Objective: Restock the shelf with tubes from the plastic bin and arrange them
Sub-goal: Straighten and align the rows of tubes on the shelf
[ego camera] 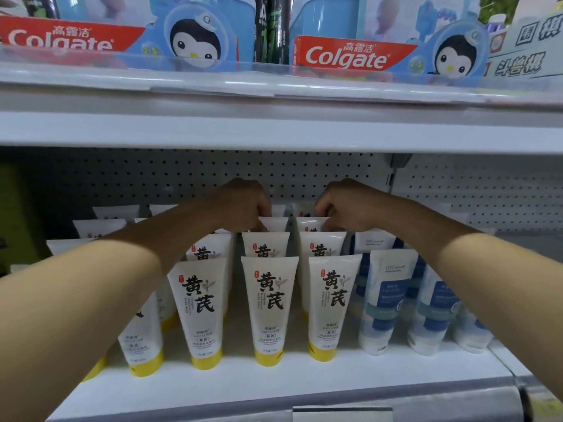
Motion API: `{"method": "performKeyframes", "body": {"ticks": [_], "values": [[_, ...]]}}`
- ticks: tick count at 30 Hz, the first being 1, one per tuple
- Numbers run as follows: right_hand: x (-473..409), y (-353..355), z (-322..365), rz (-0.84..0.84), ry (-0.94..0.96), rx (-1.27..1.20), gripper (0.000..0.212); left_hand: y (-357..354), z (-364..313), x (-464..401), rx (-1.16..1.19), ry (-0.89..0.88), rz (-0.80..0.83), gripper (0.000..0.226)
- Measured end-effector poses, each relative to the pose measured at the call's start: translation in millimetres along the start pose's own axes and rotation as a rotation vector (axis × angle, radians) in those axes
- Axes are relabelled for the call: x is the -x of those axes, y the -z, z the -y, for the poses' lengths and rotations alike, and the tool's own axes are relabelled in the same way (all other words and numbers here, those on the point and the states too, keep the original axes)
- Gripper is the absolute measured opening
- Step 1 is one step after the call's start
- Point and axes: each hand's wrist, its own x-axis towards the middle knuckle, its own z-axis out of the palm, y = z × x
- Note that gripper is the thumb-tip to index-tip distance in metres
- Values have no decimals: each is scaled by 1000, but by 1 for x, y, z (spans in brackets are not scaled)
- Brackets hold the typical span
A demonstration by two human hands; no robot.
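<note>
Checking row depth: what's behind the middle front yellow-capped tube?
Behind the middle front tube stand two more matching tubes; both hands cover whatever stands further back.

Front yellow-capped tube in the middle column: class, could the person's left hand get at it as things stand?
Probably yes. The front yellow-capped tube stands at the shelf's open edge with nothing before it. The left hand is busy at a rear tube, so it would have to let go and draw back first.

Above the hands, on the upper level: two red Colgate boxes (pixel 347 57) with a penguin picture, dark tubes (pixel 272 28) between them. Behind the hands, a perforated back panel (pixel 182 175).
</note>
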Motion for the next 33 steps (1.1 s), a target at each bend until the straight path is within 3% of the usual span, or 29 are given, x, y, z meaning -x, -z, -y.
{"method": "performKeyframes", "body": {"ticks": [10, 17, 22, 27, 33], "values": [[3, 0, 0, -22, 0, -11, 5, 0, -4, 0, 18, 18, 8, 23], [4, 0, -2, 3, -5, -63, 15, 0, -2, 3, 23, 20, 8, 24], [3, 12, -7, -104, -72, -157, 25, 1, 0, 3, 81, 43, 35, 26], [-10, 13, -15, -175, -101, -118, 28, 16, 11, 4, 221, 72, -143, 18], [-29, 13, -7, -13, -60, -13, 36, 24, 41, 0, 157, 148, -191, 24]]}}
